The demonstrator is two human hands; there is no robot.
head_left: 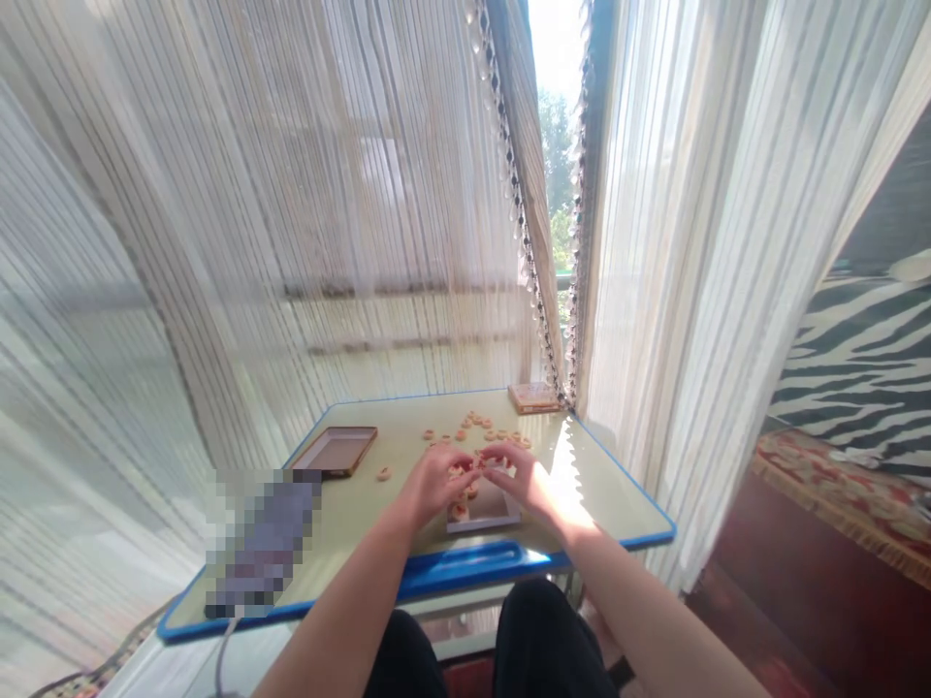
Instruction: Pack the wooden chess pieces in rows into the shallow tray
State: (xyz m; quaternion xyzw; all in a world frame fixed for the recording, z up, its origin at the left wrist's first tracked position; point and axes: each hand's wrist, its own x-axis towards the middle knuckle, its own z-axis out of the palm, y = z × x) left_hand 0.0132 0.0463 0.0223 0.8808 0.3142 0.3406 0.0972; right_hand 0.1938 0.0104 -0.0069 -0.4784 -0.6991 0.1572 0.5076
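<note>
Both my hands meet over a small shallow box (486, 519) on a pale table with a blue rim (465, 570). My left hand (436, 479) has its fingers curled over small round wooden discs (460, 511) lying in the box. My right hand (518, 474) pinches toward the left hand at the box's far edge; whatever its fingertips hold is too small to make out. Several more discs (476, 424) lie scattered on the table beyond my hands, and one disc (383, 474) sits alone to the left.
An empty brown-rimmed tray (336, 450) lies at the left. A patterned wooden box (534, 396) stands at the far edge by the curtains. A blurred-out flat object (266, 543) lies front left. Sheer curtains surround the table; a zebra-print cover (865, 368) is on the right.
</note>
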